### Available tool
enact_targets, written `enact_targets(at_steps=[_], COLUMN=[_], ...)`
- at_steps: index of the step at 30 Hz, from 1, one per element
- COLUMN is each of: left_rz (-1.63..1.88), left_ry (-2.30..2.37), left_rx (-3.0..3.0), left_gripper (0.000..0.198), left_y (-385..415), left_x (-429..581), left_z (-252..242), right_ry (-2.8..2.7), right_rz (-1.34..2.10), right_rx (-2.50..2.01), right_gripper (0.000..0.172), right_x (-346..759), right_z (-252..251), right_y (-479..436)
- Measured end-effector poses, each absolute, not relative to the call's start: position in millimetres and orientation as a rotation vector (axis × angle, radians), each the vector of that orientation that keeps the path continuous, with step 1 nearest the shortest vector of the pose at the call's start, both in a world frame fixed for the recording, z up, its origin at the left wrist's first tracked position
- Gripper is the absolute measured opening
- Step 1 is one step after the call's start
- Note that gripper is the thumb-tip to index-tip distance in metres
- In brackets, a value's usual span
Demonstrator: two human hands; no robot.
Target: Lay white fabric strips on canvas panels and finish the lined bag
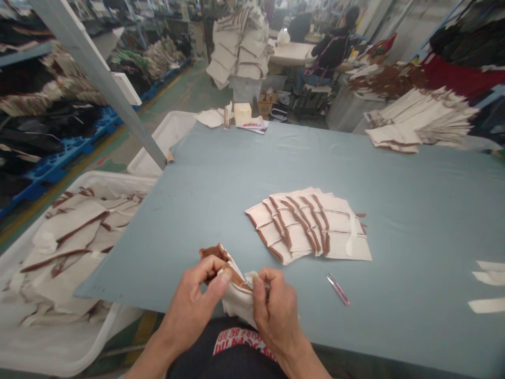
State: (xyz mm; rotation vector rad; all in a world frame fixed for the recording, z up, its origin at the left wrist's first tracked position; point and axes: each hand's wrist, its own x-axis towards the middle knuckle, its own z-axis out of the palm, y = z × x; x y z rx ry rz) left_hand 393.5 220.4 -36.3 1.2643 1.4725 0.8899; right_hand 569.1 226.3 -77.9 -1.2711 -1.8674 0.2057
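Observation:
A cream fabric piece with brown trim [239,301] is bunched up at the table's near edge, between my two hands. My left hand [199,297] pinches its brown edge with thumb and forefinger. On the other side, my right hand [276,305] grips the same piece, thumb pressed against the fingers. Some of the cloth is hidden behind my hands. Beyond them lies a fanned stack of cream pieces with brown edging [307,223], a pale strip across its right end. A pair of thread snips with a pink handle [338,289] rests to the right.
The blue-grey table [189,195] spreads ahead. On the left stands a white bin [59,358] full of similar pieces, beside a metal post [106,84]. More pieces [422,118] are piled at the far right; pale strips [489,305] lie near the right edge. A person [331,52] sits farther back.

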Motion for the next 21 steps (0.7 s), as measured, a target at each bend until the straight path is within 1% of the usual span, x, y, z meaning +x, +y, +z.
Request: enact_targets(at_steps=[2,5,9,12,14,15,18,19,20,21], left_rz=[0.783,0.717,0.767,0.861,0.91,0.928,0.968,0.984,1.004,1.023], left_ry=[1.492,1.491,1.44,1.426,1.42,1.413,1.359,1.336,1.314,1.291], left_rx=[1.361,1.371,1.352,1.345,1.35,1.358,1.391,1.403,1.413,1.414], left_gripper=[0.038,0.036,0.035,0.034,0.033,0.032,0.03,0.028,0.027,0.026], left_y=[219,221,225,227,230,231,236,237,238,238], left_x=[388,387,390,390,391,391,391,392,392,392], left_z=[-33,-34,-35,-30,-25,-21,-13,-10,-8,-7], right_ry=[-1.88,-1.898,-1.89,-1.79,-1.713,-1.694,-1.547,-1.507,-1.5,-1.529], right_rz=[0.212,0.226,0.231,0.284,0.464,0.619,1.159,1.28,1.338,1.325], right_rx=[-1.255,-1.233,-1.246,-1.288,-1.29,-1.281,-1.248,-1.247,-1.257,-1.275], right_gripper=[0.031,0.03,0.023,0.018,0.019,0.019,0.03,0.032,0.032,0.03], right_x=[568,567,579,598,608,611,609,605,601,596], right_z=[-78,-83,-80,-56,-30,-16,21,29,34,37], right_y=[227,228,243,257,259,257,244,241,240,240])
